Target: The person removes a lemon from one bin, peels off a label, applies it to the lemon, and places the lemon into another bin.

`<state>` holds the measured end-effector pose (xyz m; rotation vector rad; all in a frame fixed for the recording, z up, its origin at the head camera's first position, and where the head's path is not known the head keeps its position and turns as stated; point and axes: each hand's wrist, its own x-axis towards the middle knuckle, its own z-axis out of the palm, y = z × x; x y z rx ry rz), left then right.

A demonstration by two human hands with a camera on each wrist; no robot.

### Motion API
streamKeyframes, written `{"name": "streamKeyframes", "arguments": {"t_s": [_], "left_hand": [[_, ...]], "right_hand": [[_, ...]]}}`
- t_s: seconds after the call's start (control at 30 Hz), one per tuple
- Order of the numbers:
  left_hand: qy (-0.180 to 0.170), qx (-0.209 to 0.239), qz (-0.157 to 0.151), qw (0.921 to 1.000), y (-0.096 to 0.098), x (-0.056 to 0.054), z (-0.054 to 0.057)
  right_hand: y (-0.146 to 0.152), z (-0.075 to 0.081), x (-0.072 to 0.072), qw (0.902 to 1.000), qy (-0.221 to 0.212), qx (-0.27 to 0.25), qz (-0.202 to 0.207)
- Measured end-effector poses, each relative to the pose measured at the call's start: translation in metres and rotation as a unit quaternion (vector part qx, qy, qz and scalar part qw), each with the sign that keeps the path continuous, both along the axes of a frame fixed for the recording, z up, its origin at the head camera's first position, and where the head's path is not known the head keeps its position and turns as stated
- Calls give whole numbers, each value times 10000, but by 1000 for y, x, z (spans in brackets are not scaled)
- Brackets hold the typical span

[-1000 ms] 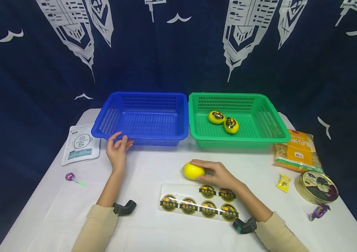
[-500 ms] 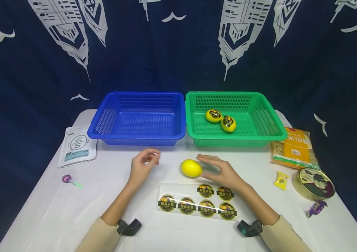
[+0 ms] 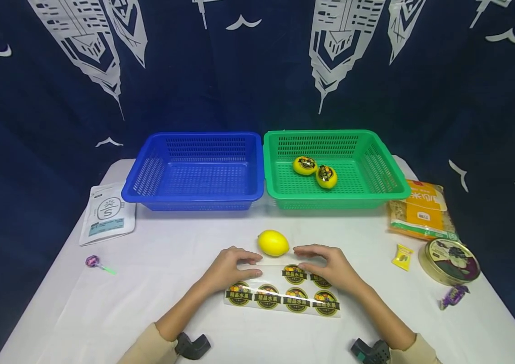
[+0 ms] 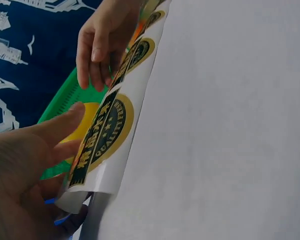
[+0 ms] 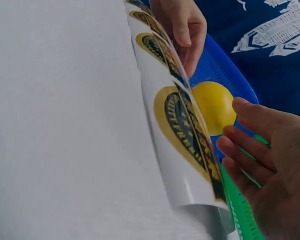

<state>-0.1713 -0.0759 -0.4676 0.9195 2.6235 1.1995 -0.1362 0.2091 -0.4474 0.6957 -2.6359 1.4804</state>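
Note:
A yellow lemon [image 3: 273,243] lies on the white table, just beyond a sheet of round fruit stickers [image 3: 268,297]. Over the sheet's left upper corner is my left hand [image 3: 229,269], thumb and fingers parted and relaxed. My right hand [image 3: 333,266] hovers over the upper right part, its fingers loosely bent and partly covering a sticker. The left wrist view has the left thumb [image 4: 65,122] near the sheet's edge; whether it touches is unclear. From the right wrist, the right fingers [image 5: 245,155] appear apart from the lemon [image 5: 215,107].
Behind stand a blue basket [image 3: 193,198] and a green basket [image 3: 339,196] holding two stickered lemons [image 3: 305,165]. On the left lie a white pouch [image 3: 108,215] and a lollipop [image 3: 93,261]. Right: a grain bag [image 3: 422,211], round tin [image 3: 450,262], yellow packet [image 3: 403,257] and purple candy [image 3: 454,297].
My left hand has left the blue basket's front rim and come right and nearer, to the sticker sheet. The right hand has let go of the lemon and drawn back over the sheet.

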Motion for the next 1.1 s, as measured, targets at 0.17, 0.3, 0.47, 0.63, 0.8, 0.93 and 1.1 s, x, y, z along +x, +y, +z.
{"name": "streamKeyframes", "arguments": {"t_s": [0.17,0.3,0.47,0.63,0.8,0.93,1.1], "left_hand": [[-544,361,87,9978,0,-1,-3],[-1133,828,230,9898,-2,0,1],[-1367,1174,195,9834,-3,1,4],[-1412,1318,298,9807,-4,3,3],[-1424,1383,470,9790,-5,8,0],[-1274,1251,599,9821,-8,11,0],[-1152,1128,696,9845,-10,14,0]], "right_hand": [[4,-14,-4,9997,-132,52,216],[3,-16,-5,9992,-4,33,403],[1,-17,-5,9987,262,131,426],[-5,-20,-5,9986,269,152,439],[-10,-18,-4,9990,252,-97,356],[-17,-1,3,9982,246,-365,416],[-22,9,8,9965,80,-683,475]]}}
